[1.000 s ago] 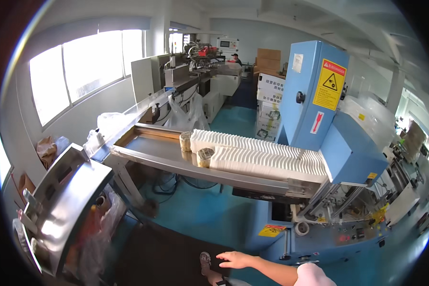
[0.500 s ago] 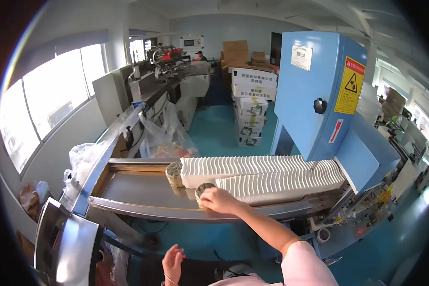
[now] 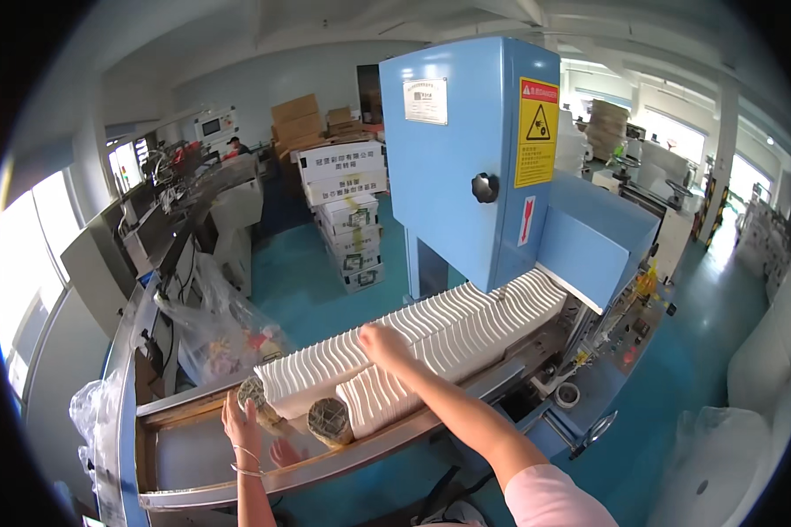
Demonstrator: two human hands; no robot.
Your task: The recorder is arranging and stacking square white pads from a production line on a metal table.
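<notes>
Two long rows of white folded paper (image 3: 431, 338) lie side by side on the metal surface (image 3: 185, 452) of a conveyor, their long axis running from the near left up to the far right, where they enter the blue machine (image 3: 483, 167). Each row ends at the near left in a round brownish end piece (image 3: 330, 422). The right hand (image 3: 380, 338) rests flat on top of the rows about midway along, fingers spread loosely over the paper and gripping nothing. The left hand (image 3: 242, 422) sits at the left end of the far row, palm against its end piece (image 3: 253, 391), fingers open and pressed to it. How the rows continue inside the machine is hidden, and the left hand's fingertips are partly covered by the stack. Cardboard boxes (image 3: 347, 220) stand far behind on the blue floor.
</notes>
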